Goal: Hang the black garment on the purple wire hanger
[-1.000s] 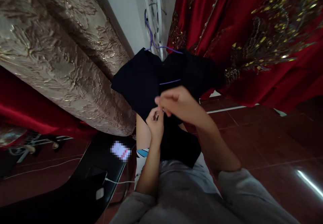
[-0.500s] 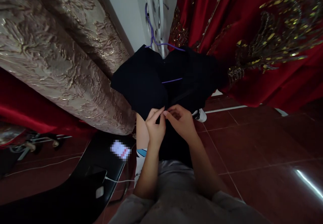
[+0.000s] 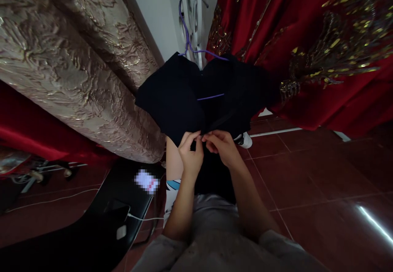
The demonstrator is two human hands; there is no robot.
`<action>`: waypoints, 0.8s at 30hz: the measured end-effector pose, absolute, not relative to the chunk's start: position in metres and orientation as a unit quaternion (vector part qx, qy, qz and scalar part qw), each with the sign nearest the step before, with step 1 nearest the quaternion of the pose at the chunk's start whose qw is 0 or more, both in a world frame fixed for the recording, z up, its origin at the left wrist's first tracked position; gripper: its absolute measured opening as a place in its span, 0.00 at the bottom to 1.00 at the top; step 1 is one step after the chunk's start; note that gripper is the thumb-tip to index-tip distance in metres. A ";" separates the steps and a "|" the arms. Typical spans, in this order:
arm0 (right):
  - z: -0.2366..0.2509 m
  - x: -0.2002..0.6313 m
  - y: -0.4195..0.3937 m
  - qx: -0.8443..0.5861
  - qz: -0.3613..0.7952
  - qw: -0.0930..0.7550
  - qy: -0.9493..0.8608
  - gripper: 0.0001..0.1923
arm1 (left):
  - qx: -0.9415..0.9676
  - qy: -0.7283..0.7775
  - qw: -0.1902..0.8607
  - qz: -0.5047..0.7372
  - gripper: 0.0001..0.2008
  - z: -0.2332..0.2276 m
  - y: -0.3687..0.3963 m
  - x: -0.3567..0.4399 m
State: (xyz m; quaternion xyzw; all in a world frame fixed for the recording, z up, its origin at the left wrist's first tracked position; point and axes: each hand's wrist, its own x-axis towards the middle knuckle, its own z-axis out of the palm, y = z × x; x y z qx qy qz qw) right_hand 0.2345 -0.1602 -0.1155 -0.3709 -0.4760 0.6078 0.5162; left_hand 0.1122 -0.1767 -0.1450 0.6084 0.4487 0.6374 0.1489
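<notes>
Fingers of left hand (image 3: 190, 157) and right hand (image 3: 221, 147) pinch the front opening of the black cloth garment (image 3: 184, 96) on its purple wire hanger (image 3: 196, 51). Fastening appears underway; next move needs aligned edges.

Two bare forearms, left hand (image 3: 190, 157), right hand (image 3: 221, 146), light grey sleeves pushed up toward the elbows, loose soft cloth, grey garment over the lap

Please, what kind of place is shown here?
Probably a clothing or costume shop, or a dressing room. Red garments with gold embroidery and a gold brocade cloth hang around, and both hands pinch a black garment on a purple hanger.
</notes>
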 end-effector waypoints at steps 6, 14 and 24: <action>-0.019 0.231 -0.085 -0.302 0.578 0.600 -0.463 0.11 | 0.584 0.447 0.135 0.664 0.04 -0.166 -0.153 0.129; 0.017 0.224 -0.063 -0.320 0.497 0.664 -0.459 0.14 | 0.725 0.397 0.199 0.527 0.02 -0.160 -0.122 0.130; 0.010 0.235 -0.075 -0.358 0.309 0.658 -0.586 0.15 | 0.787 0.293 -0.037 0.542 0.19 0.007 -0.070 0.093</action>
